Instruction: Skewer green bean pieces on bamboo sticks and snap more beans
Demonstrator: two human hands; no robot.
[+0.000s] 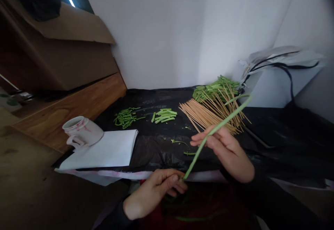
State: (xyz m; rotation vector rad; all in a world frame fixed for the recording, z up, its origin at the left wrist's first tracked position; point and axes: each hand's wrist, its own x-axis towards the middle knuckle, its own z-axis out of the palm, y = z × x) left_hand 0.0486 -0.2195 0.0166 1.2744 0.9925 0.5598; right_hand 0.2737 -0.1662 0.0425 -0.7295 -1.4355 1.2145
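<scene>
Stalk (221,124), right hand (228,150) higher, left hand (155,190) seemingly pinching 1 end

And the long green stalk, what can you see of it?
The long green stalk looks like a slender, pale green stem. Its thin far end bends back left. It slants up to the right over the black sheet, its near end pinched by the left hand and its middle between thumb and fingers of the right hand.

The left hand (153,192) pinches, thumb against fingers, held low; the right hand (229,150) sits higher, fingers extended leftward.
</scene>
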